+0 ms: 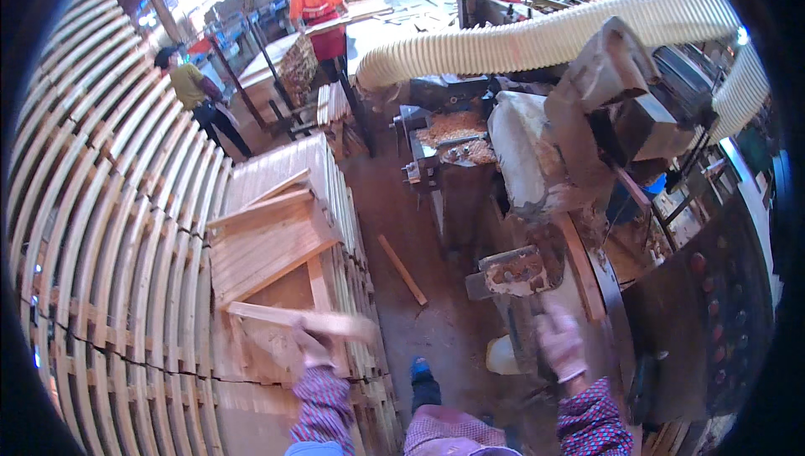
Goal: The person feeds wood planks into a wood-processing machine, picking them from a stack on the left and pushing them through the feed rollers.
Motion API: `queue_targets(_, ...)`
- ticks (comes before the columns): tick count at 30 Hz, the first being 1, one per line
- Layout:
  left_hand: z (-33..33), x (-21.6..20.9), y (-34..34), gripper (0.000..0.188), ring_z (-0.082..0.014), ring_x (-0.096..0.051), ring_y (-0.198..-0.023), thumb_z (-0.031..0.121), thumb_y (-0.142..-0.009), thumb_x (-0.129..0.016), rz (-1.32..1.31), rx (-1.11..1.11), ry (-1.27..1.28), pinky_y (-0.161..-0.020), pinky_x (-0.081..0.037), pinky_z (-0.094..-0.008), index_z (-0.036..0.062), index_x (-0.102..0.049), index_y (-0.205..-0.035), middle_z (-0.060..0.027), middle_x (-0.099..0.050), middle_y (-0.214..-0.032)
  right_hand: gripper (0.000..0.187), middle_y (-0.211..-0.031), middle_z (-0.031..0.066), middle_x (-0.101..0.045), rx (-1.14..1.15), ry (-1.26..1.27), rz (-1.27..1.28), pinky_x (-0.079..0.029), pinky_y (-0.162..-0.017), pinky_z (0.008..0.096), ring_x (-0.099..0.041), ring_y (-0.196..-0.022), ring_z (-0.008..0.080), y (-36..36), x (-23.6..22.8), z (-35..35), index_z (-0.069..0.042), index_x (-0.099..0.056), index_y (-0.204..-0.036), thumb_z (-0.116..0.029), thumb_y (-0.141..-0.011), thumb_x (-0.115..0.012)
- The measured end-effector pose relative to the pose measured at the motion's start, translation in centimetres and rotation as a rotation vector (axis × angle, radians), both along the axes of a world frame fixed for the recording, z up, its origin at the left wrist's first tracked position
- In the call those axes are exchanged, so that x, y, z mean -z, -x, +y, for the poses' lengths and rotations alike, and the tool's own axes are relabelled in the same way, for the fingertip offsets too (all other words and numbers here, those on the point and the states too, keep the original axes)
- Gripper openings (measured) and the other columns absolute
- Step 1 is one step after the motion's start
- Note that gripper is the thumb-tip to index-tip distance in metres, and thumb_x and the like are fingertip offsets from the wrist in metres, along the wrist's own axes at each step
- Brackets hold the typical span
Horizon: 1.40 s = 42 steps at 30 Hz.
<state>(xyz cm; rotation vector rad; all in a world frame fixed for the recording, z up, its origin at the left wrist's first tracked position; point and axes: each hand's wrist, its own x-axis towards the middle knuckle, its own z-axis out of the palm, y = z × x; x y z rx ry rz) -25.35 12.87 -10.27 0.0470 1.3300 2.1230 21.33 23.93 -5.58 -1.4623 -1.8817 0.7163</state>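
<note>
My left hand [312, 347] is closed around a pale wooden strip [268, 314], whose right end is smeared by motion. The strip is held over a stack of boards [268, 255] at my left, where loose strips lie crosswise on top. On the other side, my right hand [560, 343] is beside the woodworking machine [545, 154], just below a metal part covered in sawdust [516, 273]. Motion blurs its fingers, so I cannot tell whether it holds anything. A long reddish-brown wooden piece [580, 267] runs along the machine past this hand.
Tall racks of stacked slats [109, 229] fill the left side. A loose stick [402, 270] lies on the floor between stack and machine. A ribbed cream hose [537, 36] crosses above the machine. Two people, one in an orange top [319, 11], one in olive [189, 87], stand farther back.
</note>
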Motion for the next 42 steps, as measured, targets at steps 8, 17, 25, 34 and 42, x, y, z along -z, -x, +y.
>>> queue_targets(8,-6.7,-6.4,-24.2,0.057,-0.0237,-0.060,-0.089,0.027,-0.086,-0.068,-0.244,0.255,-0.218,-0.083,-0.054,-0.0382,0.0049,-0.045,-0.133,-0.0086,-0.058,-0.103,0.082,-0.150,0.0272,-0.041,-0.807,0.277,-0.071,-0.042,-0.110,0.0399,-0.048,-0.135,0.0376,5.5,-10.3,-14.8,-0.005,-0.037,-0.151,-0.037,-0.086,-0.076)
queue_targets(17,-2.6,-6.5,-34.1,0.043,-0.0175,-0.064,-0.078,0.031,-0.100,-0.061,-0.121,0.574,-0.052,-0.069,-0.061,-0.0360,0.0038,-0.051,-0.132,-0.0072,-0.061,-0.101,0.068,-0.133,0.0327,-0.054,-0.037,-0.073,-0.401,-0.052,-0.095,0.0483,-0.061,-0.114,0.0473,-20.1,-1.4,-31.3,0.005,-0.048,-0.139,-0.013,-0.076,-0.069)
queue_targets(25,-3.3,-5.7,-33.7,0.040,-0.0162,-0.064,-0.079,0.022,-0.098,-0.064,-0.252,0.584,-0.030,-0.068,-0.061,-0.0365,0.0062,-0.051,-0.133,-0.0065,-0.062,-0.099,0.050,-0.147,0.0229,-0.046,0.038,-0.269,-0.803,-0.027,-0.116,0.0574,-0.043,-0.135,0.0438,-19.0,5.4,-12.4,-0.001,-0.051,-0.139,-0.024,-0.095,-0.052)
queue_targets(34,-0.2,-5.2,-33.4,0.045,-0.0162,-0.064,-0.080,0.019,-0.096,-0.068,-0.104,0.428,-0.002,-0.074,-0.061,-0.0376,0.0082,-0.051,-0.136,-0.0055,-0.064,-0.100,0.060,-0.149,0.0175,-0.047,-0.175,0.244,0.012,-0.035,-0.115,0.0416,-0.044,-0.137,0.0343,-7.8,-3.2,-4.1,-0.003,-0.045,-0.146,-0.022,-0.092,-0.064)
queue_targets(42,0.0,-5.6,-30.7,0.052,-0.0242,-0.057,-0.115,0.027,-0.096,-0.065,0.823,0.776,0.137,-0.100,-0.046,-0.0367,0.0002,-0.047,-0.136,-0.0118,-0.059,-0.126,0.075,-0.143,0.0289,-0.049,-0.119,0.163,-0.214,-0.041,-0.110,0.0424,-0.051,-0.131,0.0408,-11.5,-3.2,-20.6,0.005,-0.040,-0.147,-0.017,-0.083,-0.073)
